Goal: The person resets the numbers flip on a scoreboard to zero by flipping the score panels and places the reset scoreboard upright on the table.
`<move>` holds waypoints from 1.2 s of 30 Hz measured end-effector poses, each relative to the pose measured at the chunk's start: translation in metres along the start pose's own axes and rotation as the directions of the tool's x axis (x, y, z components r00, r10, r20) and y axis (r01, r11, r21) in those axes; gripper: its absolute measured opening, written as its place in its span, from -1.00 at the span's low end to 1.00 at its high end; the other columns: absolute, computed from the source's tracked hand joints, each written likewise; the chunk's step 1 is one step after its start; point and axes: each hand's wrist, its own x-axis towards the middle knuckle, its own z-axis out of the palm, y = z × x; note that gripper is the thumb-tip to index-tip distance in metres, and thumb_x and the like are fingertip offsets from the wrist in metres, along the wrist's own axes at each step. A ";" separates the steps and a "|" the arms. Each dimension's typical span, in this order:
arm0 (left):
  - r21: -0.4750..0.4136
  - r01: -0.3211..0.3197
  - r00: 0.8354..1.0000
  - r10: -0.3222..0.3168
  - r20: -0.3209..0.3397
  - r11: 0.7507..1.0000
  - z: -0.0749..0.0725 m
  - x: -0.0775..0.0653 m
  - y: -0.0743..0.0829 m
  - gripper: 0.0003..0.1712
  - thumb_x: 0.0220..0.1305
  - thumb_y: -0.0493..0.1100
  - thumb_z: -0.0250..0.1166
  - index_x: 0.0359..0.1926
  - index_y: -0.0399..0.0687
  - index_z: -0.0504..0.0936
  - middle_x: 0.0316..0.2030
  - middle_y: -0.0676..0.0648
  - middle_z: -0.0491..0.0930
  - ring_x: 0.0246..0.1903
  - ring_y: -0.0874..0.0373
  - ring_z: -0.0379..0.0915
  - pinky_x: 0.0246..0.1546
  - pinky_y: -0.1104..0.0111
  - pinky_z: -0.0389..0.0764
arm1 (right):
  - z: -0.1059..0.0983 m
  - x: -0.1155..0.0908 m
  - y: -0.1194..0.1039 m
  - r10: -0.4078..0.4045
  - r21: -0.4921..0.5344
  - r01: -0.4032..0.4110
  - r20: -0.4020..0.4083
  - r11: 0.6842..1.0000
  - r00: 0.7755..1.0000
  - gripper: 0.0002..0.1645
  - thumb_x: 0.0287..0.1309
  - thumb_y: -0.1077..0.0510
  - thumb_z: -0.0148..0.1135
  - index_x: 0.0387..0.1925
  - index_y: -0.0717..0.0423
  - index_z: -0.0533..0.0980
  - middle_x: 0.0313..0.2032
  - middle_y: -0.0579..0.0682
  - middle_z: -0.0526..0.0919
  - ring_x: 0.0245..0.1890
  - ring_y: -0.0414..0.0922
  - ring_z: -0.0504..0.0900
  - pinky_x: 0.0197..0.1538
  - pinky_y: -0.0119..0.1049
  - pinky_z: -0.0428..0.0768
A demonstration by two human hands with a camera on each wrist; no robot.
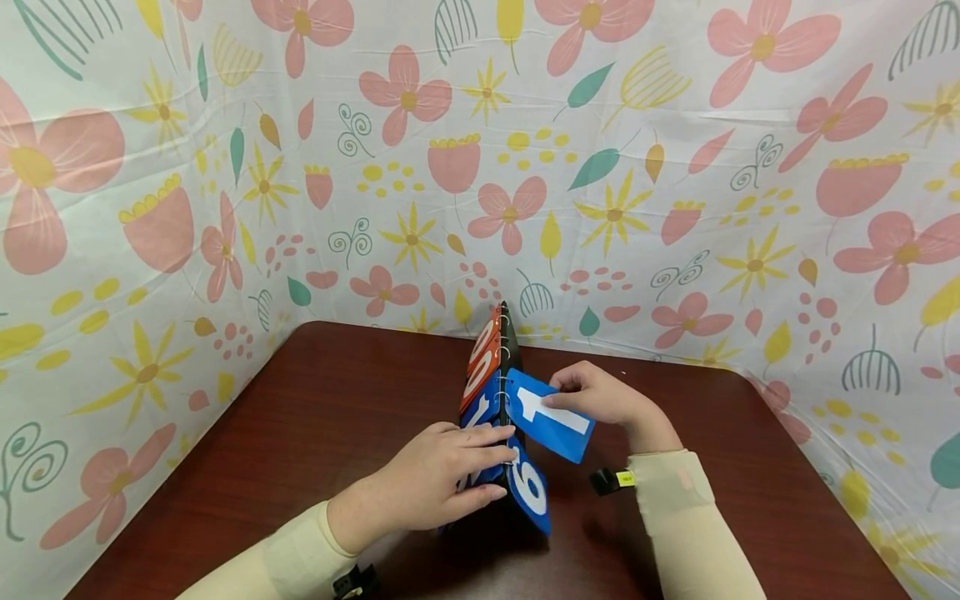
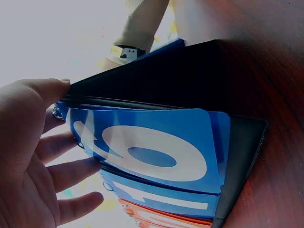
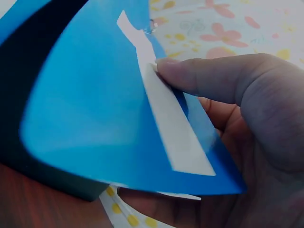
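A tabletop flip scoreboard [image 1: 504, 354] stands like a tent, with number cards hung on metal rings along its ridge. My right hand [image 1: 600, 396] pinches a blue card with a white 1 [image 1: 551, 421], lifted out from the right slope. In the right wrist view the thumb [image 3: 175, 73] lies on its front and the other fingers are behind it. My left hand [image 1: 431, 475] rests on the near part of the ridge, fingers extended, thumb against the black board [image 2: 152, 80]. Below it hangs another blue card [image 1: 531, 492] with a white round-looped digit.
Red cards [image 1: 483, 354] with white zeros hang at the far end of the left slope. The scoreboard stands on a dark red-brown table [image 1: 360, 383]. A flower-patterned cloth [image 1: 465, 167] hangs behind and on both sides. Small black cameras [image 1: 603, 481] sit on the wrists.
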 end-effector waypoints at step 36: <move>0.004 -0.009 1.000 0.009 -0.009 1.000 0.002 0.000 -0.001 -0.46 0.50 0.23 0.15 0.38 0.22 0.55 0.45 0.12 0.43 0.43 0.26 0.39 0.23 0.12 0.60 | 0.010 -0.005 -0.031 -0.334 0.281 0.447 -0.370 0.849 0.867 0.16 0.05 -0.51 0.33 0.45 0.16 0.33 0.11 0.02 0.68 -0.02 -0.17 0.71 -0.05 -0.25 0.77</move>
